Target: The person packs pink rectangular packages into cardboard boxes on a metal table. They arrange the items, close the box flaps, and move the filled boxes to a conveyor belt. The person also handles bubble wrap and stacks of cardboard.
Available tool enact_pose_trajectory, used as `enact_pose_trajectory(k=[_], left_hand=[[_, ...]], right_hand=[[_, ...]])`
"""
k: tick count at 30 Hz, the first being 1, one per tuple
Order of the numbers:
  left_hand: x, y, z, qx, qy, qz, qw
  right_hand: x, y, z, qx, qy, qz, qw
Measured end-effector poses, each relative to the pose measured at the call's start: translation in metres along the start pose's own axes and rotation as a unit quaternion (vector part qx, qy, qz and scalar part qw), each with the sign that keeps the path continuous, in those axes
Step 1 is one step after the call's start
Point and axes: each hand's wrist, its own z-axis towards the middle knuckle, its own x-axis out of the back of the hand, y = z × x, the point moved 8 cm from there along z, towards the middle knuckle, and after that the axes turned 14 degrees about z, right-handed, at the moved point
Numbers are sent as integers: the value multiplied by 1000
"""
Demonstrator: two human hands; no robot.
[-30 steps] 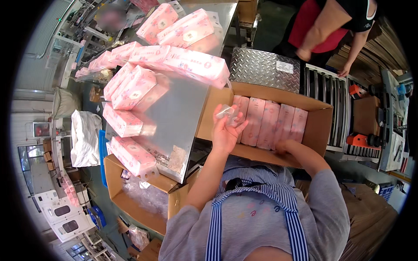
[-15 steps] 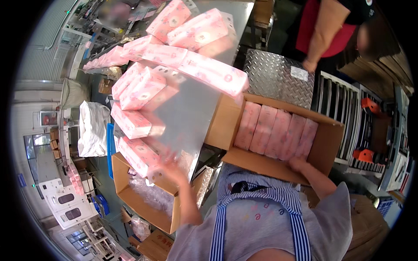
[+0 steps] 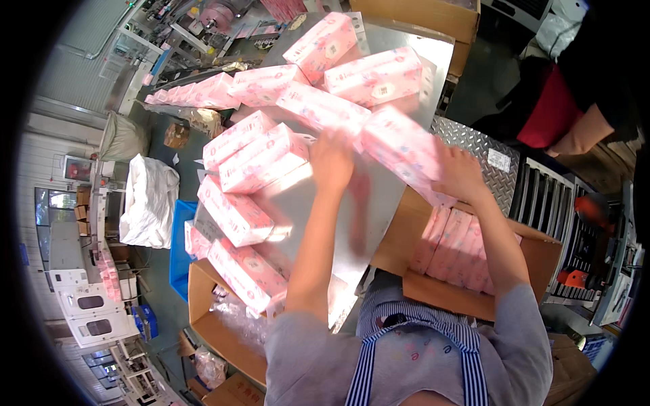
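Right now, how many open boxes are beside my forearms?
2: one box under your right forearm, holding packs; another box left of your left forearm, holding clear plastic. Others may be hidden.

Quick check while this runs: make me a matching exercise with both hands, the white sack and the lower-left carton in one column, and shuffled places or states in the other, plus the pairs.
1. Left hand
2. Right hand
3. White sack
4. Lower-left carton

A. Just left of the blue bin in the picture
B. Open, with clear plastic inside
C. Over the metal table
D. At the right end of a pink pack

Pairs: 1-C, 2-D, 3-A, 4-B
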Motion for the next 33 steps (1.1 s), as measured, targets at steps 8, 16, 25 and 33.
enact_pose_trajectory(k=[8, 16, 25, 33], left_hand=[[-25, 35, 39, -33, -29, 1, 999], [-74, -50, -56, 241, -139, -552, 786], [22, 55, -136, 16, -142, -569, 810], [-52, 221, -299, -236, -426, -374, 789]], right_hand=[[-6, -16, 66, 53, 57, 48, 996], [-89, -54, 104, -87, -148, 680, 713], [-25, 6, -101, 28, 46, 652, 756], [-70, 154, -332, -214, 52, 621, 752]])
